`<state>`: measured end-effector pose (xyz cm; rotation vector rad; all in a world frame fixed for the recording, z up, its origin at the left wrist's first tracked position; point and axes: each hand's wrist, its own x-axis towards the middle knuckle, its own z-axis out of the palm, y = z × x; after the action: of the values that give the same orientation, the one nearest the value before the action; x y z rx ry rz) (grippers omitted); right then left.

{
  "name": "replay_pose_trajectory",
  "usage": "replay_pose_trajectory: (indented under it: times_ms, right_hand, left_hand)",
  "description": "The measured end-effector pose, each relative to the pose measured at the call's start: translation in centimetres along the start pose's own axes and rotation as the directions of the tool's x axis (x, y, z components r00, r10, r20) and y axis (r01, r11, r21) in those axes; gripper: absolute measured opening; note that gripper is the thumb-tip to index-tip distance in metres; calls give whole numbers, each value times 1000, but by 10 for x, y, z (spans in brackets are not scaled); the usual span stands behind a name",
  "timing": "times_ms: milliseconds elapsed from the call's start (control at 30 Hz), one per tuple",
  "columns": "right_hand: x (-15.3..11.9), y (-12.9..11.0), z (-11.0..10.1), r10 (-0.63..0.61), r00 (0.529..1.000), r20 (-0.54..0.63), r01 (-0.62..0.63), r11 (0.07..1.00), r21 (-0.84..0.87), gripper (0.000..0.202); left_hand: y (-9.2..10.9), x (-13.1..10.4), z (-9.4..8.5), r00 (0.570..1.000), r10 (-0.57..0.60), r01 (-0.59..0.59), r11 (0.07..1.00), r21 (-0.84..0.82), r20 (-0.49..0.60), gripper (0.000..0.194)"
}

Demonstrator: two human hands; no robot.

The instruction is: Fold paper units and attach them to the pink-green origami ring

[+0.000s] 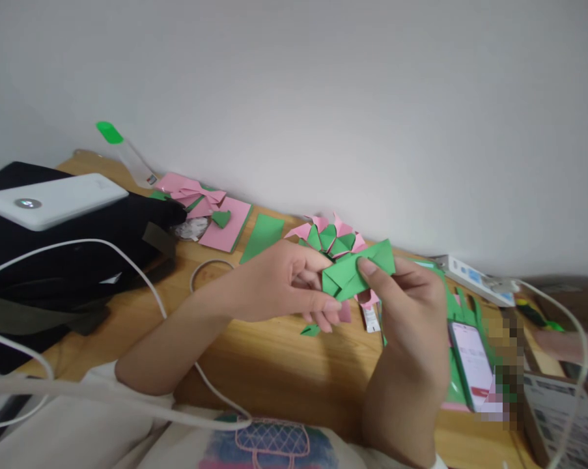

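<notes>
A folded strip of green paper (345,272), with creased triangular flaps, is held above the wooden table. My right hand (411,312) pinches it with the thumb on top, its other fingers behind the strip. At the strip's left end, my left hand (274,280) grips the lower edge between thumb and fingers. Behind the hands lies a pink and green folded-paper flower (327,236), partly covered by them. A small folded green piece (310,331) rests on the table below my left fingers.
Pink paper sheets (230,228) and a flat green sheet (264,236) lie near the wall. A white power bank (54,198) sits on a black bag (79,260) at left. To the right are a phone (471,365) and a power strip (474,280). White cables cross the foreground.
</notes>
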<state>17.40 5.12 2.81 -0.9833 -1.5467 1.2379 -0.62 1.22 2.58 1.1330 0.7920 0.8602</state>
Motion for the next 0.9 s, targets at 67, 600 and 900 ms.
replay_pose_trajectory:
  times_ms: [67, 600, 900]
  right_hand:
    - [0, 0, 0, -5, 1000, 7, 5, 1000, -1, 19]
    - [1, -2, -2, -38, 999, 12, 39, 998, -41, 17]
    - [0, -3, -1, -25, 1000, 3, 25, 999, -29, 17]
  left_hand:
    - [-2, 0, 0, 1000, 15, -15, 1000, -18, 0, 5]
    - [0, 0, -5, 997, -4, -1, 997, 75, 71, 3]
    - [0, 0, -3, 998, 5, -10, 997, 81, 60, 2]
